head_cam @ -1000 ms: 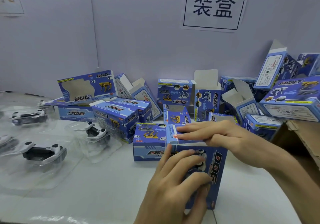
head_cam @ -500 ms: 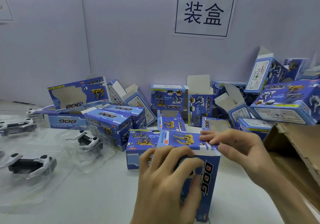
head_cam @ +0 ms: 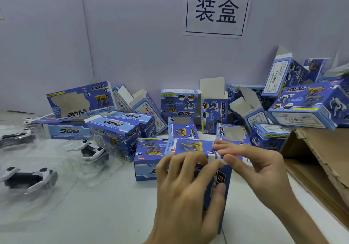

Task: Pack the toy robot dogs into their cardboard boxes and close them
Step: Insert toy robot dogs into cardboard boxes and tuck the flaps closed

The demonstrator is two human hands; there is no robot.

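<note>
A blue "DOG" cardboard box stands upright near the table's front. My left hand grips its front face, fingers curled over the top edge. My right hand pinches the box's top flap at the upper right corner. Toy robot dogs in clear plastic trays lie to the left: one in the middle left, another near the left edge, a third further back.
Many blue boxes are piled along the wall, several with open flaps. A closed box lies just behind the held one. A brown carton fills the right side. A sign hangs on the wall.
My right hand has shifted from lying flat across the box top to pinching the flap at its right corner. The left hand keeps its grip.
</note>
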